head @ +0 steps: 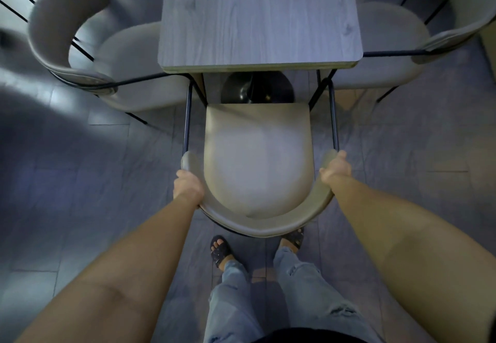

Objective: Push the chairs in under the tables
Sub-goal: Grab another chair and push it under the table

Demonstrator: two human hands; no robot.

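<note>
A beige chair [257,154] with a curved backrest and thin black legs stands right in front of me, its seat front just short of the near end of the grey wood-grain table [257,17]. My left hand [187,185] grips the left side of the curved backrest. My right hand [336,167] grips the backrest's right side. The table's black pedestal base [257,89] shows under the tabletop, beyond the seat.
A second beige chair [88,47] stands at the table's left side and a third beige chair [408,36] at its right side, each seat partly under the top. The floor is grey tile [80,181]. My feet in black sandals [220,251] stand just behind the chair.
</note>
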